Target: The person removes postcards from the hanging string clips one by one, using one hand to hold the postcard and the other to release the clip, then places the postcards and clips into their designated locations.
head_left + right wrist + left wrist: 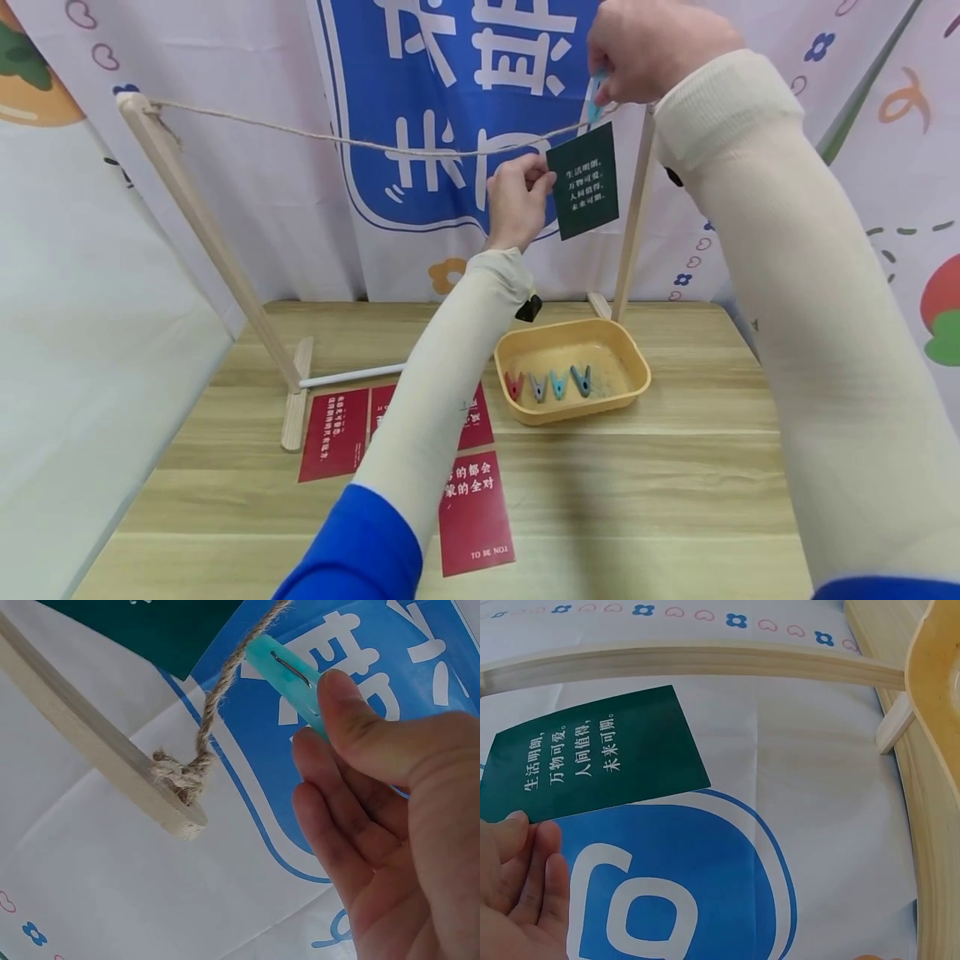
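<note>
My left hand (517,200) pinches the left edge of a dark green card (588,218) with white writing, between thumb and fingers. In the left wrist view the card (592,761) is tilted, its writing facing the camera. Above it, my right hand (663,50) pinches a light blue clothespin (289,675) by its handle end. The clothespin's tip meets the twine line (217,697) near the knot on the post; whether it has caught the card cannot be told. The card's top edge lies close to the twine in the head view.
A yellow tray (577,410) holds several clothespins in a row. Red cards (476,521) lie on the wooden table (675,500). Wooden posts (206,233) hold the twine at both ends, and a white rod (352,375) lies low between them. A printed cloth (285,225) hangs behind.
</note>
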`<act>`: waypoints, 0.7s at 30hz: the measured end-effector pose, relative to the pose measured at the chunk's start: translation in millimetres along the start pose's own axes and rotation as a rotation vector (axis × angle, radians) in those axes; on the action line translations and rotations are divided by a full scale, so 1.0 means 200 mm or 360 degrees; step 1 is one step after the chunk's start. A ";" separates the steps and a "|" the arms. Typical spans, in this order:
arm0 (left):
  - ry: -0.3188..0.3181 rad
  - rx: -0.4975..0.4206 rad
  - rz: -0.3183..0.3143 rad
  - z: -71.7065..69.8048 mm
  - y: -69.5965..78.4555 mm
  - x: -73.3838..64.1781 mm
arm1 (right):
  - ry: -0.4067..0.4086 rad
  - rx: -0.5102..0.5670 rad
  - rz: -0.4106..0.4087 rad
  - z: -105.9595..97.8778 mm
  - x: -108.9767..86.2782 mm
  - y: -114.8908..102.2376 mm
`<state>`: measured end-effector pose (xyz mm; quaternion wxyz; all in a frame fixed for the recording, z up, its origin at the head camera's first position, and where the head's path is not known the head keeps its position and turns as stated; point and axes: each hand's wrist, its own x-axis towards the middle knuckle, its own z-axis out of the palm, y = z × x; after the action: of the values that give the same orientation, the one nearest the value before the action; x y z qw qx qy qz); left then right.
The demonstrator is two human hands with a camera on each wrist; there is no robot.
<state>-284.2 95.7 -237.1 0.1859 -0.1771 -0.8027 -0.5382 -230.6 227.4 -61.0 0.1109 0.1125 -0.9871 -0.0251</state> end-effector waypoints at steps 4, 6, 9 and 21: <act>-0.0010 -0.0007 -0.0036 0.00 -0.01 0.00 | -0.0010 -0.0003 -0.0012 0.01 0.00 0.01; -0.0012 -0.0011 -0.0050 -0.01 -0.02 0.00 | -0.0020 0.0006 -0.0019 0.02 0.00 0.02; -0.0014 -0.0031 -0.0064 -0.01 -0.03 0.00 | -0.0038 0.0020 -0.0033 0.03 0.00 0.02; -0.0014 -0.0057 -0.0085 -0.05 -0.06 0.02 | -0.0059 0.0048 -0.0027 0.06 0.01 0.03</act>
<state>-291.4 82.7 -240.9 0.1649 -0.1612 -0.7982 -0.5565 -235.3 232.5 -71.4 0.0906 0.1221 -0.9883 -0.0132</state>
